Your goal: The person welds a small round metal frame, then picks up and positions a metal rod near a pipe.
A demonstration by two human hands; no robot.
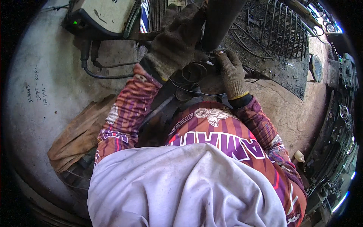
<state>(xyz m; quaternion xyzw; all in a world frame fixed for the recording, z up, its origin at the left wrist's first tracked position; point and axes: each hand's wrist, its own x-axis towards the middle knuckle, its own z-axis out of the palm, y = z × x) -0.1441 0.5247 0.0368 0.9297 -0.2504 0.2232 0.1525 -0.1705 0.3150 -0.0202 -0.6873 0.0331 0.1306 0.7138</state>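
Observation:
My left hand [176,43], in a dark grey knit glove, reaches up toward a thick dark tube-like piece [224,20]. Its fingers are curled near the side of that piece, and whatever they hold is hidden. My right hand [231,73], in a lighter grey-brown glove, is just below the lower end of the dark piece. Thumb and fingers are pinched together around something small, with a thin bit at the fingertips. A thin wire [196,92] curves between the two hands, above dark coiled cable [194,72].
A power unit [100,15] with a green light and thick cable [107,75] sits upper left, beside a bundle of thin rods [159,17]. At right, a dirty metal tabletop [280,70] bears a bar rack [287,32]. Brown cloth [77,136] lies lower left.

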